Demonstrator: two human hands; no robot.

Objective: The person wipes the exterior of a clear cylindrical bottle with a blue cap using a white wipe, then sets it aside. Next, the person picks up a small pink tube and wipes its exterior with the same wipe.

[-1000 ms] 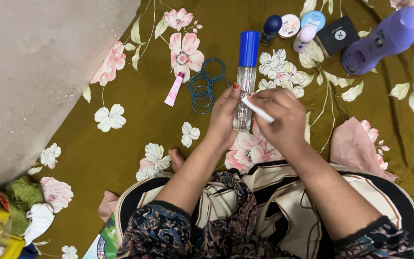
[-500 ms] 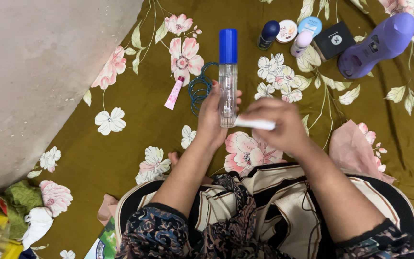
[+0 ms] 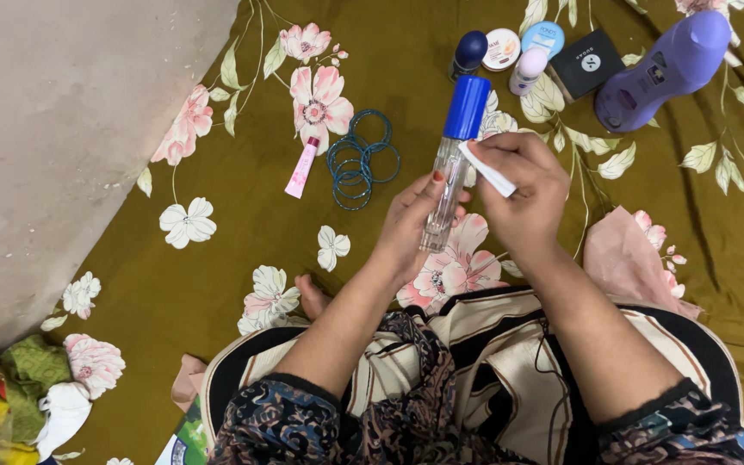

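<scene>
Clear bottle [image 3: 447, 189] with blue cap [image 3: 466, 107], held above the flowered cloth [image 3: 243, 224]; its long axis tilts, cap pointing away and slightly right. Left hand [image 3: 411, 226] grasps its lower half from the left; right hand [image 3: 523, 194], fingers curled, pinches a white strip [image 3: 486, 169] against the bottle's upper part.

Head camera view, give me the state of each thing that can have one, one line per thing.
Clear bottle: blue cap on, tilted, held in left hand.
White strip: pinched in right hand, against the bottle.
Pink tube: capped, lying flat.
Purple bottle: closed, lying down.
Teal bangles: loose pile.
</scene>
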